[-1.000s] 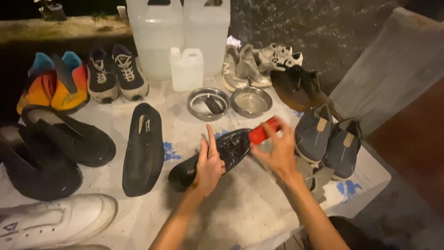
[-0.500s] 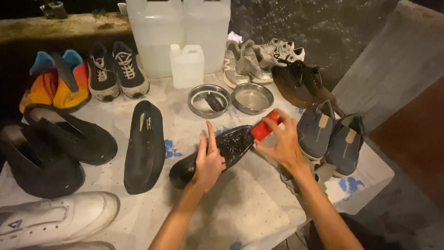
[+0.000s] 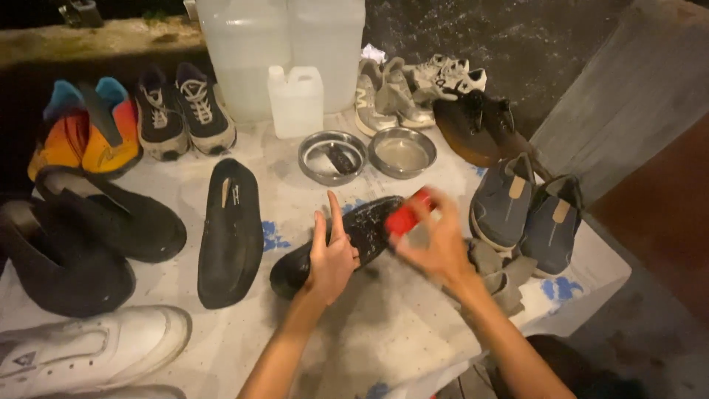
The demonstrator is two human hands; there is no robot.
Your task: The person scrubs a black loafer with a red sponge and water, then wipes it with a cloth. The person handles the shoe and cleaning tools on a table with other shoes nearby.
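A black shoe [image 3: 365, 225] lies sole-up and slanted in the middle of the table [image 3: 399, 325]. My left hand [image 3: 331, 255] presses on its lower half, holding it down, with two fingers stretched up. My right hand [image 3: 437, 247] grips a small red brush-like object [image 3: 406, 216] and holds it against the shoe's upper end; this hand is blurred with motion. A grey cloth [image 3: 502, 277] lies just right of my right wrist.
Two metal bowls [image 3: 332, 157] [image 3: 402, 152] and a white plastic jug [image 3: 296, 100] stand behind the shoe, before big translucent containers [image 3: 281, 44]. Another black shoe [image 3: 231, 233] lies at left. Blue-grey shoes [image 3: 526, 214], brown shoes, sneakers and a white shoe [image 3: 88, 347] ring the table.
My right hand with the red object has slid left and down along the shoe's upper end. My left hand stays on the shoe.
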